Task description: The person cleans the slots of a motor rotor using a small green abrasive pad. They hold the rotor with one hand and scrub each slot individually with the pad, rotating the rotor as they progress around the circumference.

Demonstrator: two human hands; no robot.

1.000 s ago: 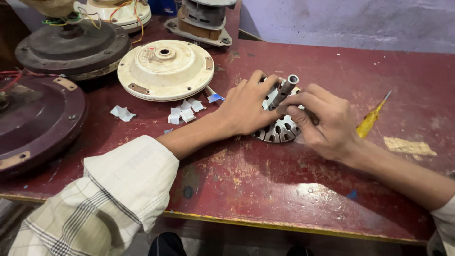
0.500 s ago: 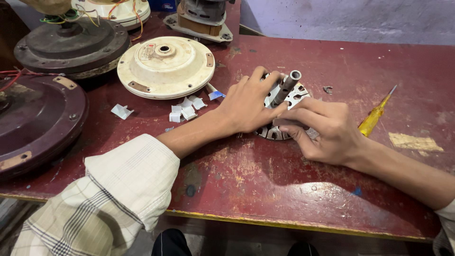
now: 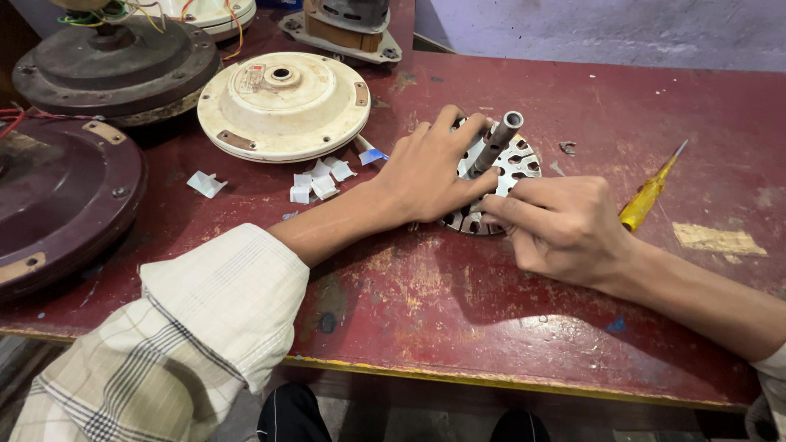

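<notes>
Left hand (image 3: 434,172) reaches in from lower left, palm down, fingers spread and curled. Right hand (image 3: 561,225) comes from right, forearm bare, knuckles up, fingers pinched together, tips just beside left thumb.

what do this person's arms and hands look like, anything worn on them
Both hands are bare: no gloves, rings or watch show on the left hand or the right hand. The left arm wears a loose cream sleeve with a grey check, pushed up above the forearm. A light cuff shows on the right arm at the frame's edge.
</notes>
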